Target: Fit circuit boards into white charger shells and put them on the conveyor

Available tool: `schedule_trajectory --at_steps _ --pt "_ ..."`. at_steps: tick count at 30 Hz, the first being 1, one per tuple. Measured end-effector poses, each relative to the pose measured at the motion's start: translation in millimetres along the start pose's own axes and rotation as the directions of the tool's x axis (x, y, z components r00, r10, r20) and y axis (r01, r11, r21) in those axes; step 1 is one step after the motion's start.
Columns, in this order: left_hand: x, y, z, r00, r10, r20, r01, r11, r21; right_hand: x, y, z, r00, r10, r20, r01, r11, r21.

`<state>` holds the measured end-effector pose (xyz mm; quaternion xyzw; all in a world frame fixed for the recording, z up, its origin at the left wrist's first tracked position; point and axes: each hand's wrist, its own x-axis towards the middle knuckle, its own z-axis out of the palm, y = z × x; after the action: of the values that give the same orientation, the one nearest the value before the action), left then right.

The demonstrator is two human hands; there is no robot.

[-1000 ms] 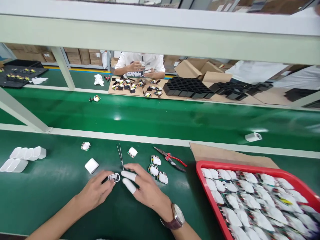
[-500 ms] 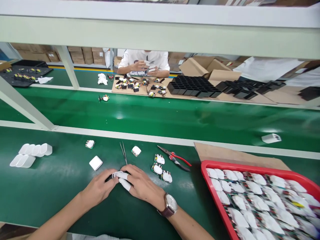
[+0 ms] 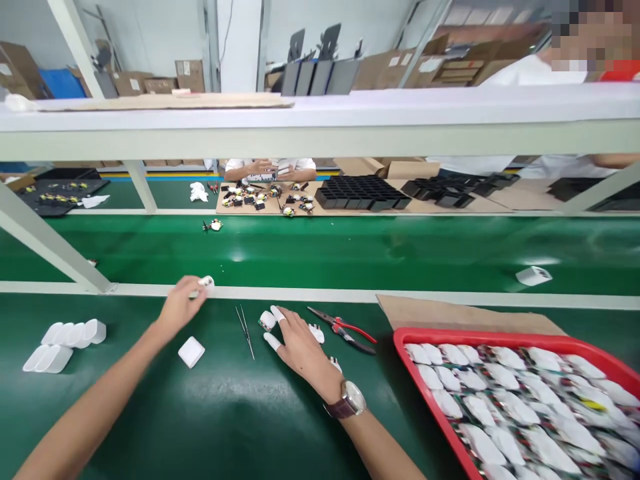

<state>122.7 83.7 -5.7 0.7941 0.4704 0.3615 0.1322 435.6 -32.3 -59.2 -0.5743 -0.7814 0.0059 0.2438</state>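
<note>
The left hand pinches one small white case, partly hidden, by the pale rail. The right hand is spread wide beside one white-topped board; I cannot tell if they touch. It partly covers two more boards. Tweezers, pliers and a white block lie nearby, one of each. The red tray is cut off, too full to count.

Dark green workbench, white plastic housings in two rows at left, lone white housing nearer the middle, metal tweezers, small white-topped circuit boards, red-and-black-handled needle-nose pliers, brown cardboard sheet, filled red tray at right
</note>
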Motion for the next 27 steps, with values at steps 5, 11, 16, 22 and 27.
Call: schedule_trajectory --at_steps 5,11,16,22,27 --pt "62.6 -50.8 -14.0 0.981 -0.142 -0.128 0.158 0.980 0.118 5.0 -2.6 12.8 0.999 -0.049 0.015 0.050 0.997 -0.066" --pt "-2.4 -15.7 -35.0 0.996 -0.017 0.089 0.018 1.000 -0.018 -14.6 -2.5 -5.7 0.999 -0.037 0.035 0.037 0.999 -0.002" --pt "-73.8 11.4 -53.7 0.853 0.129 0.506 -0.111 0.992 -0.066 -19.5 4.5 -9.6 0.993 -0.042 0.107 0.036 0.998 0.060" --pt "-99.9 21.7 -29.0 0.878 0.099 0.467 -0.013 0.983 -0.185 -15.8 12.2 -8.1 0.992 -0.076 0.095 0.066 0.992 0.110" --pt "-100.3 26.2 -1.9 0.870 0.026 0.493 0.137 0.947 -0.291 -17.3 7.1 -15.0 0.996 -0.060 0.062 0.053 0.992 0.110"
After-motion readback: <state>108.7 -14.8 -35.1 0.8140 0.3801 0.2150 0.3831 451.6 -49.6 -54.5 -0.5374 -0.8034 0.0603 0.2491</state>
